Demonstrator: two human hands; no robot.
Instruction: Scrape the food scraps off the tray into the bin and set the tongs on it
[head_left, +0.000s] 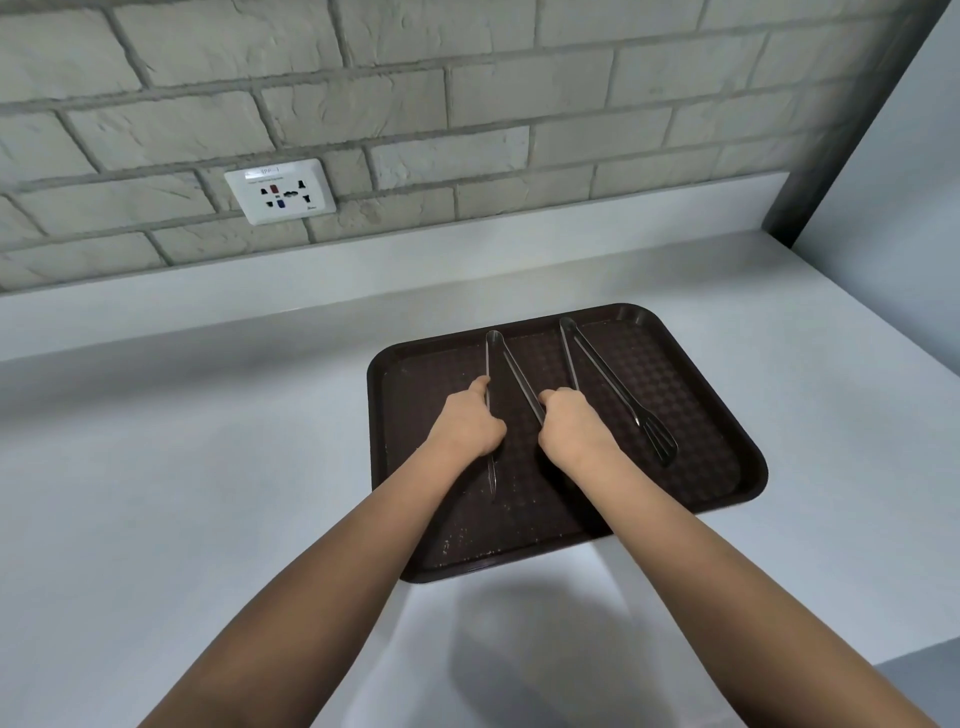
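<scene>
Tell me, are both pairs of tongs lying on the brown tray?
Yes, both the left tongs and the right tongs lie on the brown tray.

The tray (675, 499) is dark brown with a woven check pattern and pale crumbs; both tongs (618, 395) are grey metal; the table (208, 467) is white; the wall (467, 104) shows grey brick.
</scene>
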